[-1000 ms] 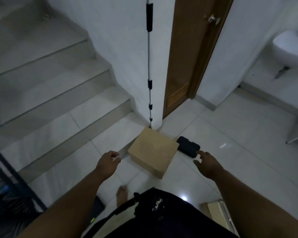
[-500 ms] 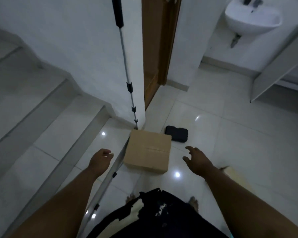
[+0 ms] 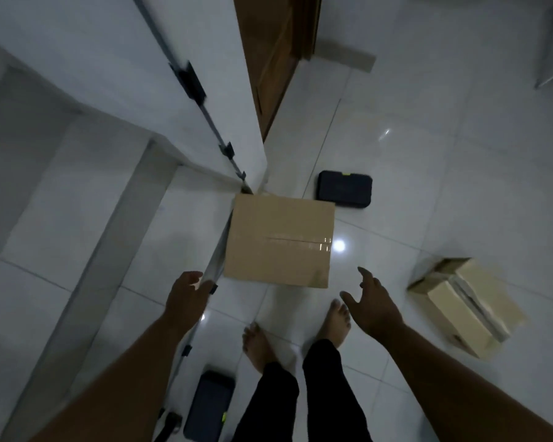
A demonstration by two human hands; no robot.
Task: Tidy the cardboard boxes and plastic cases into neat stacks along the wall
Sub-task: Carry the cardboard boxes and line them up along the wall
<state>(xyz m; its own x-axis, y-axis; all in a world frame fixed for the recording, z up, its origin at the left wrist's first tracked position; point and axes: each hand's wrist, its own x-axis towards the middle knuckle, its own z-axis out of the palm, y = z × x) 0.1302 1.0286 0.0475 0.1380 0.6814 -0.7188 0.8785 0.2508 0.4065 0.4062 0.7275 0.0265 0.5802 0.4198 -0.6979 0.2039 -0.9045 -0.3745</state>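
Against the wall corner [image 3: 253,132], a closed cardboard box [image 3: 278,239] sits flat on the tiled floor [image 3: 428,186], its far left corner just beside the wall. Just past its far right corner, a black case [image 3: 344,189] lies flat on the floor. A second box [image 3: 460,306] lies askew to the right, well apart from the wall. A second case [image 3: 209,406] lies at the bottom edge, near a bare foot [image 3: 257,346].

The left hand [image 3: 186,296] hovers by the box's near left corner, fingers loosely curled and holding nothing. The right hand [image 3: 372,306] hovers off the near right corner, fingers spread and empty. Neither touches the box. A thin pole [image 3: 205,113] leans along the wall, with steps [image 3: 61,193] at left.
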